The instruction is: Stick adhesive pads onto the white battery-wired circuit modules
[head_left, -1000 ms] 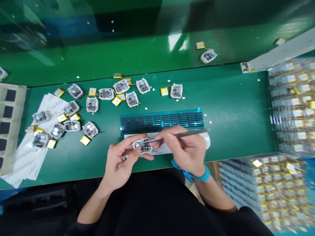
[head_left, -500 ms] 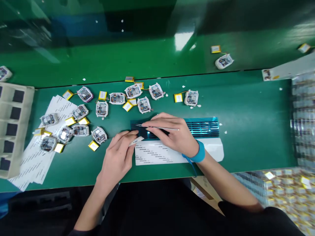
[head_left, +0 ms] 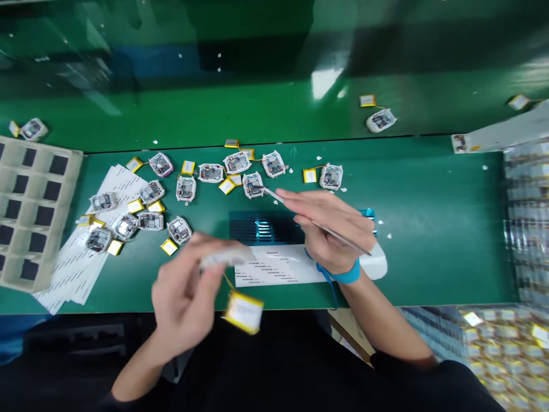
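Observation:
My left hand, blurred by motion, pinches a white watch-like casing near the table's front edge. A yellow-edged battery dangles from that casing by a thin wire. My right hand, with a blue wrist strap, holds metal tweezers above the blue-black strip sheet. The tweezers' tips point up-left, over or near an open casing; contact cannot be made out. Under the strip sheet lies a white printed backing, partly behind my right hand.
Several open casings with batteries lie across the left and middle of the green table. A compartment tray and printed sheets are at the left. Clear trays stand at the right, with many batteries lower right.
My left hand has lifted the casing toward me, bringing its hanging battery into view. My right hand and tweezers have moved right and up, off the strip sheet. The view has shifted slightly.

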`<action>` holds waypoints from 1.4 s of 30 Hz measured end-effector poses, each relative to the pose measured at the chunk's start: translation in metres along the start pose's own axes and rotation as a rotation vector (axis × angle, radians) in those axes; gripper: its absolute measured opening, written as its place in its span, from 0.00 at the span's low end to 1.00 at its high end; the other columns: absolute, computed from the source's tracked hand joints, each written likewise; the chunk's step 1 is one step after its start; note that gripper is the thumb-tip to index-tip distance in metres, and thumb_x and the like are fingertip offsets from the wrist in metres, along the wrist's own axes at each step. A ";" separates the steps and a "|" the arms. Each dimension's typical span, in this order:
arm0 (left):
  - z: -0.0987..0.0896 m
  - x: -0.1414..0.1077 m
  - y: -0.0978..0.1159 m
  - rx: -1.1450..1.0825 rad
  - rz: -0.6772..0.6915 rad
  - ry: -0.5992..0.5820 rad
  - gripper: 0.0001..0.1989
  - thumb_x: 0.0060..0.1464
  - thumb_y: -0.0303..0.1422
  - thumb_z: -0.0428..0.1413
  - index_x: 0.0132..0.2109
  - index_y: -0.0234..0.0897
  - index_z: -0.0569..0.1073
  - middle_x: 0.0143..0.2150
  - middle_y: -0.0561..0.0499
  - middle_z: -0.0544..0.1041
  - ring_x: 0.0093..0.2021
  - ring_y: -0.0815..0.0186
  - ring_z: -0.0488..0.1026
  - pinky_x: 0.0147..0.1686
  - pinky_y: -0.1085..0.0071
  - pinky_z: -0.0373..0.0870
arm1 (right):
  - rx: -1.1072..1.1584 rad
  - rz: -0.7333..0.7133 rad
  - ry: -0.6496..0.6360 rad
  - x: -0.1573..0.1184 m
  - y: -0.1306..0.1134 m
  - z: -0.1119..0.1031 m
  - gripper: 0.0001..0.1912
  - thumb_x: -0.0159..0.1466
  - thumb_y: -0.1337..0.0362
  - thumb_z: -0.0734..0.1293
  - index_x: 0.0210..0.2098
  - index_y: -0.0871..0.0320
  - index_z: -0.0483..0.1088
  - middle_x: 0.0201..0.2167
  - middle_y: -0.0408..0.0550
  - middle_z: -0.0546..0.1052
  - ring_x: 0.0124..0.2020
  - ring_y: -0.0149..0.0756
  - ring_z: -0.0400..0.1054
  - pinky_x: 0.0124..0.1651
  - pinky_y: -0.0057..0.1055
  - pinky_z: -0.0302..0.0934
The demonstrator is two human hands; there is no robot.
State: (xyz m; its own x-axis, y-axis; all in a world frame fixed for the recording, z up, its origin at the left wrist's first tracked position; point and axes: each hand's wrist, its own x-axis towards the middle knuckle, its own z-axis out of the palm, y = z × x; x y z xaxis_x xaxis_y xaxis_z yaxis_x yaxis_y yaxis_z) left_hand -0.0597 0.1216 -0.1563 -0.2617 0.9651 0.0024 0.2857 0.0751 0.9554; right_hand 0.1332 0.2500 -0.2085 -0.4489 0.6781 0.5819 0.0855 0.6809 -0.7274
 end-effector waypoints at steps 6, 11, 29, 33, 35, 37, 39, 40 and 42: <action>0.011 0.032 -0.023 -0.687 -0.535 0.207 0.04 0.55 0.29 0.64 0.31 0.36 0.79 0.38 0.47 0.83 0.30 0.69 0.74 0.26 0.75 0.68 | -0.076 -0.092 -0.052 0.000 -0.010 -0.006 0.22 0.70 0.73 0.69 0.62 0.54 0.73 0.50 0.50 0.84 0.47 0.40 0.80 0.43 0.38 0.79; 0.021 0.034 -0.026 -0.682 -0.605 0.287 0.05 0.46 0.29 0.70 0.30 0.35 0.81 0.28 0.54 0.80 0.25 0.71 0.76 0.28 0.76 0.77 | -0.151 -0.192 -0.235 0.006 -0.022 -0.013 0.09 0.71 0.70 0.68 0.49 0.59 0.78 0.46 0.49 0.85 0.40 0.36 0.78 0.38 0.31 0.78; 0.027 0.028 -0.027 -0.657 -0.633 0.421 0.07 0.42 0.29 0.70 0.29 0.37 0.79 0.29 0.56 0.82 0.29 0.71 0.79 0.30 0.78 0.80 | -0.285 -0.329 -0.304 0.005 -0.024 0.001 0.07 0.70 0.69 0.69 0.40 0.56 0.82 0.46 0.41 0.85 0.33 0.34 0.74 0.31 0.30 0.74; 0.029 0.029 -0.025 -0.639 -0.633 0.441 0.08 0.40 0.29 0.71 0.29 0.38 0.79 0.29 0.56 0.81 0.29 0.70 0.78 0.29 0.76 0.80 | -0.278 -0.325 -0.320 0.004 -0.023 0.000 0.07 0.70 0.69 0.69 0.41 0.57 0.82 0.46 0.43 0.85 0.33 0.34 0.74 0.29 0.31 0.73; 0.030 0.029 -0.025 -0.643 -0.634 0.433 0.08 0.40 0.30 0.71 0.30 0.38 0.80 0.29 0.56 0.81 0.29 0.69 0.79 0.30 0.73 0.81 | -0.268 -0.335 -0.325 0.004 -0.023 0.000 0.06 0.70 0.69 0.70 0.41 0.59 0.82 0.47 0.44 0.85 0.33 0.35 0.74 0.29 0.32 0.73; 0.031 0.028 -0.024 -0.650 -0.634 0.414 0.08 0.41 0.30 0.71 0.29 0.38 0.80 0.30 0.56 0.81 0.29 0.67 0.79 0.31 0.70 0.82 | -0.257 -0.339 -0.337 0.003 -0.022 0.000 0.06 0.70 0.69 0.70 0.42 0.59 0.81 0.47 0.44 0.85 0.33 0.35 0.74 0.29 0.31 0.72; 0.031 0.028 -0.024 -0.652 -0.633 0.406 0.08 0.41 0.30 0.71 0.29 0.38 0.80 0.29 0.56 0.81 0.27 0.66 0.79 0.31 0.68 0.83 | -0.256 -0.336 -0.352 0.003 -0.022 -0.001 0.06 0.70 0.69 0.70 0.42 0.57 0.81 0.47 0.43 0.85 0.33 0.34 0.74 0.29 0.31 0.73; 0.031 0.028 -0.023 -0.653 -0.631 0.407 0.08 0.41 0.30 0.71 0.29 0.38 0.80 0.29 0.56 0.81 0.27 0.66 0.79 0.30 0.67 0.83 | -0.256 -0.333 -0.355 0.003 -0.022 -0.001 0.07 0.70 0.69 0.70 0.42 0.56 0.81 0.47 0.43 0.85 0.33 0.34 0.74 0.29 0.31 0.73; 0.031 0.028 -0.023 -0.650 -0.622 0.412 0.08 0.41 0.30 0.71 0.28 0.37 0.79 0.28 0.56 0.80 0.27 0.66 0.79 0.30 0.67 0.83 | -0.252 -0.325 -0.359 0.003 -0.022 -0.001 0.06 0.69 0.69 0.70 0.42 0.56 0.81 0.47 0.43 0.85 0.33 0.34 0.74 0.29 0.31 0.72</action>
State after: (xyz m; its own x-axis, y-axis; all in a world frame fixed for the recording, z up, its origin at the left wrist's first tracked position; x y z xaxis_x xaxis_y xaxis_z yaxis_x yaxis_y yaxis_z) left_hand -0.0453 0.1546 -0.1875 -0.5287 0.6289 -0.5701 -0.5411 0.2677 0.7972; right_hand 0.1307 0.2373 -0.1903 -0.7595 0.3143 0.5696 0.0821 0.9149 -0.3953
